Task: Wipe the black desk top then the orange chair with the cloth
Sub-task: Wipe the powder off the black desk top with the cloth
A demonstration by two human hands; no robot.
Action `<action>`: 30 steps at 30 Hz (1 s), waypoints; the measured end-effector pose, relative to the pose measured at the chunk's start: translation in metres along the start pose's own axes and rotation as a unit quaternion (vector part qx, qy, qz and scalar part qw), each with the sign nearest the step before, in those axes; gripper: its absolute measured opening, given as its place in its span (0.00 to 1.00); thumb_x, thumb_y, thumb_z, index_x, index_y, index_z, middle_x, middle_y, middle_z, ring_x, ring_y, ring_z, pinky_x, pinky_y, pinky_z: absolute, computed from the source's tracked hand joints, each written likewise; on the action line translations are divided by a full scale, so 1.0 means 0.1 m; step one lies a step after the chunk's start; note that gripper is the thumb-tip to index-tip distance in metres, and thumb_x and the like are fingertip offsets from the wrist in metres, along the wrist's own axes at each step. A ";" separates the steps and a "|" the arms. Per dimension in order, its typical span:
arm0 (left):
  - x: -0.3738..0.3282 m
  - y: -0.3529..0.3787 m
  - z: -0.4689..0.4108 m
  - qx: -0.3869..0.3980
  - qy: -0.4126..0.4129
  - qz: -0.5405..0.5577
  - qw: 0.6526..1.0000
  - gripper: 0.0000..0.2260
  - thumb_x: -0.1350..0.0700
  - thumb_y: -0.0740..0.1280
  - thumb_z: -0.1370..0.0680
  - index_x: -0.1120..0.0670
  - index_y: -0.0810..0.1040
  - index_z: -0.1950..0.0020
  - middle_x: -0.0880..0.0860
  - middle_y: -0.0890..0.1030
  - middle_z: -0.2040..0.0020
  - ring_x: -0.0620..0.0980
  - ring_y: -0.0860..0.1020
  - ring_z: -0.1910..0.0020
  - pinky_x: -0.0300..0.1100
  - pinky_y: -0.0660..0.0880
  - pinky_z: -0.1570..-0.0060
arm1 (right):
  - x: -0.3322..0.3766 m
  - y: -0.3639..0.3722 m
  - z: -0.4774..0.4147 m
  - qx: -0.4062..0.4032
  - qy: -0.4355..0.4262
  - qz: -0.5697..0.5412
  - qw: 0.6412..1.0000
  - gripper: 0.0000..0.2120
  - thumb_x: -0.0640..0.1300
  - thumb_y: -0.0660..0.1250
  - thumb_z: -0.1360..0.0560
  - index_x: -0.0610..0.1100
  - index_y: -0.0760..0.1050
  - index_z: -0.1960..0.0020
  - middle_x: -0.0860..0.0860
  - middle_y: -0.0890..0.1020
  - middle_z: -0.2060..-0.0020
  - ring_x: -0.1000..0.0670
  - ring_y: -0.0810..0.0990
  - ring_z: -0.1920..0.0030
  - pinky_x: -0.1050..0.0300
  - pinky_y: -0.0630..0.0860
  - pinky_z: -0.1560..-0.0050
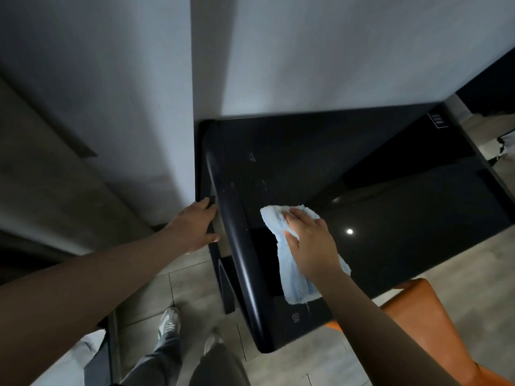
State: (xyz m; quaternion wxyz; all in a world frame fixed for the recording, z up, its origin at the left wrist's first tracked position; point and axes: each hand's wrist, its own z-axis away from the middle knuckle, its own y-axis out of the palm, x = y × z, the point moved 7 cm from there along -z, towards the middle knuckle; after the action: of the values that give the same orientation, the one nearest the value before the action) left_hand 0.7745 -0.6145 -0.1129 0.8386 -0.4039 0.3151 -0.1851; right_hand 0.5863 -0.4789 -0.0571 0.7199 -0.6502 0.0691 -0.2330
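The glossy black desk top [390, 207] fills the middle and right of the view, with dusty smears near its left side. A light blue cloth [295, 277] lies flat on the desk near the left front corner. My right hand [309, 240] presses on the cloth with spread fingers. My left hand [195, 224] rests against the desk's left edge, beside a rounded black rail [237, 235]; its fingertips are hidden behind the edge. The orange chair [418, 316] stands at the lower right, partly under the desk and partly behind my right forearm.
A white wall [334, 51] rises straight behind the desk, and a white pillar [125, 93] stands to its left. Grey floor tiles [195, 288] lie below, with my legs and shoes [170, 324] at the bottom middle. A black desk leg [225, 282] stands under the left edge.
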 end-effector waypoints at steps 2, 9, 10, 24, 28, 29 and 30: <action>-0.03 -0.03 -0.08 -0.012 0.004 -0.002 1.000 0.37 0.44 0.65 0.22 0.55 0.48 0.21 0.57 0.45 0.21 0.56 0.51 0.23 0.46 0.54 0.26 | 0.01 -0.05 -0.19 0.003 -0.007 0.013 1.000 0.20 0.48 0.58 0.19 0.53 0.66 0.27 0.57 0.67 0.28 0.49 0.66 0.33 0.56 0.72 0.39; -0.02 -0.12 -0.54 -0.013 -0.037 0.014 0.999 0.40 0.43 0.65 0.23 0.55 0.45 0.21 0.56 0.42 0.21 0.56 0.46 0.22 0.48 0.54 0.26 | 0.10 -0.22 -1.34 0.016 -0.042 0.031 0.999 0.19 0.48 0.56 0.19 0.54 0.66 0.28 0.58 0.66 0.28 0.46 0.66 0.33 0.50 0.71 0.37; 0.00 -0.16 -0.63 -0.011 -0.044 0.020 0.999 0.41 0.42 0.66 0.24 0.54 0.44 0.21 0.56 0.41 0.21 0.56 0.45 0.22 0.49 0.54 0.26 | 0.13 -0.23 -1.50 0.015 -0.050 0.035 0.998 0.19 0.48 0.56 0.19 0.54 0.66 0.28 0.58 0.66 0.28 0.46 0.66 0.33 0.50 0.70 0.37; 0.01 -0.01 -1.22 0.020 -0.046 -0.070 0.996 0.59 0.38 0.75 0.35 0.61 0.37 0.23 0.59 0.33 0.24 0.59 0.40 0.23 0.49 0.51 0.24 | 0.41 0.04 -3.03 0.069 -0.063 0.072 0.993 0.17 0.47 0.56 0.18 0.49 0.71 0.31 0.51 0.71 0.31 0.44 0.68 0.33 0.55 0.67 0.38; 0.01 0.02 -1.22 0.014 -0.036 -0.058 0.998 0.59 0.38 0.74 0.35 0.60 0.37 0.23 0.58 0.32 0.24 0.58 0.39 0.23 0.46 0.48 0.25 | 0.51 0.09 -3.27 0.083 -0.054 0.067 0.993 0.15 0.47 0.57 0.20 0.46 0.75 0.36 0.49 0.77 0.37 0.47 0.74 0.37 0.54 0.70 0.37; 0.01 0.02 -1.23 0.013 -0.034 -0.050 0.998 0.59 0.39 0.75 0.35 0.60 0.37 0.23 0.58 0.31 0.24 0.58 0.38 0.23 0.46 0.48 0.25 | 0.54 0.12 -3.33 0.081 -0.060 0.074 0.992 0.15 0.47 0.57 0.20 0.47 0.75 0.36 0.50 0.77 0.37 0.46 0.73 0.37 0.54 0.70 0.37; 0.02 0.02 -1.23 0.012 -0.034 -0.042 0.998 0.59 0.39 0.75 0.35 0.60 0.37 0.23 0.58 0.31 0.24 0.57 0.38 0.23 0.46 0.47 0.24 | 0.57 0.14 -3.38 0.071 -0.072 0.085 0.991 0.15 0.46 0.57 0.19 0.47 0.74 0.36 0.50 0.75 0.36 0.46 0.72 0.35 0.54 0.68 0.35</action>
State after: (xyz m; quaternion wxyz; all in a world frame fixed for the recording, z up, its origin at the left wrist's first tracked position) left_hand 0.6926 -0.6836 -0.1737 0.8447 -0.4132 0.2673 -0.2104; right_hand 0.5039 -0.8077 -0.1083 0.7848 -0.6040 0.0555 -0.1274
